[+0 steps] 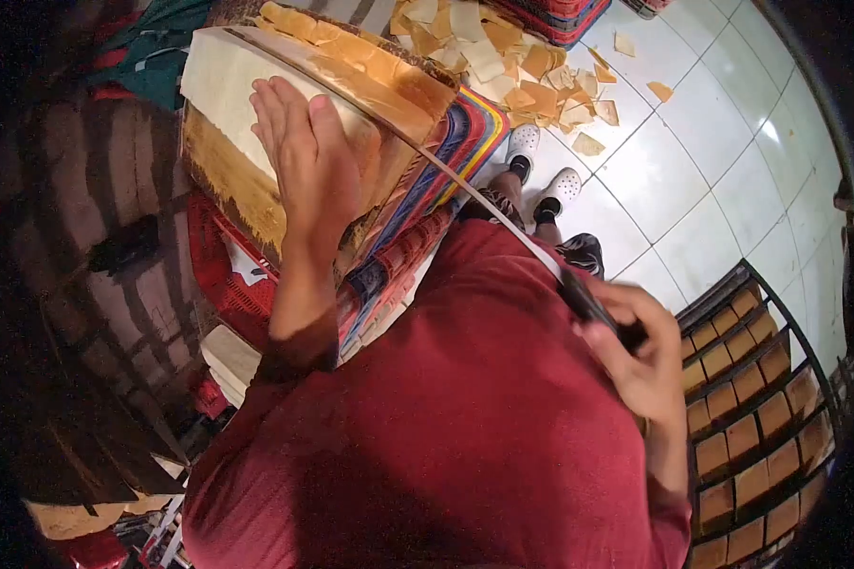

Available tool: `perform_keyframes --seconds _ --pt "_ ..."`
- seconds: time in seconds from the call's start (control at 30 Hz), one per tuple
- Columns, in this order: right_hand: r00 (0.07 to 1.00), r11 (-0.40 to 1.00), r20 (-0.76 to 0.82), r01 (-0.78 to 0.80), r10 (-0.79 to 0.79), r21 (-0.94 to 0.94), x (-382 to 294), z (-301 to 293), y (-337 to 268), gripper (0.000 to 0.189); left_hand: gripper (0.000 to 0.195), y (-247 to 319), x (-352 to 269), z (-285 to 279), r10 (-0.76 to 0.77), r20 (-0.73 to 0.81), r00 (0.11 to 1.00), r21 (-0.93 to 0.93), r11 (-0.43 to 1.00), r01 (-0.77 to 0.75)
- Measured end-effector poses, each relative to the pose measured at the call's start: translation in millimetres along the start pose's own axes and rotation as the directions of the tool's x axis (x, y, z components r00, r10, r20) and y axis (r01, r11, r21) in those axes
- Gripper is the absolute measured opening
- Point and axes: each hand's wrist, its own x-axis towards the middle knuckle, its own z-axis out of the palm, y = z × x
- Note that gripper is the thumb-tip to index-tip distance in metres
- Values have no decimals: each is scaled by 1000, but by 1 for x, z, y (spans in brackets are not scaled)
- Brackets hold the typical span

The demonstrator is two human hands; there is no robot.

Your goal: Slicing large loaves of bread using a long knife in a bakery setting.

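Observation:
A large block of bread (235, 78), pale on top with brown crust at its edges, rests on a brown board (220, 178) before me. My left hand (313, 156) lies flat on the pale face, fingers extended, holding nothing. A long narrow knife (470, 190) with a black handle is in my right hand (637, 341), at the right of my body. The blade runs up and left along the far side of the block, beside a crusty orange-brown slab (370, 64). Where the blade's far part meets the bread, its depth cannot be told.
Stacked coloured plastic crates (462, 135) stand under the board. Crust pieces (541, 85) lie heaped beyond it and scattered on the tiled floor (669, 171). A black rack (747, 398) with rows of brown-topped loaves stands at right; a red basket (235, 284) is at left.

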Motion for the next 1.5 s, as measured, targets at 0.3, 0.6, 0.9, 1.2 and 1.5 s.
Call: perform_keyframes --seconds 0.3,0.6,0.9,1.2,1.5 --pt "998 997 -63 -8 13 81 61 40 -13 28 79 -2 1 8 189 10 982 120 975 -188" --pt "992 996 -118 -26 35 81 9 5 25 28 61 -1 -3 6 19 -16 1000 -29 999 -20" --pt "985 999 -173 12 -18 -33 26 20 11 25 63 -9 -5 8 13 -34 999 -14 1000 -13" --pt "975 999 -221 25 -31 -29 56 39 3 27 63 -14 -5 16 58 -36 998 48 997 -56" --pt "953 992 -287 -115 94 -56 8 10 26 23 63 -11 -11 14 83 -76 994 60 995 -78"
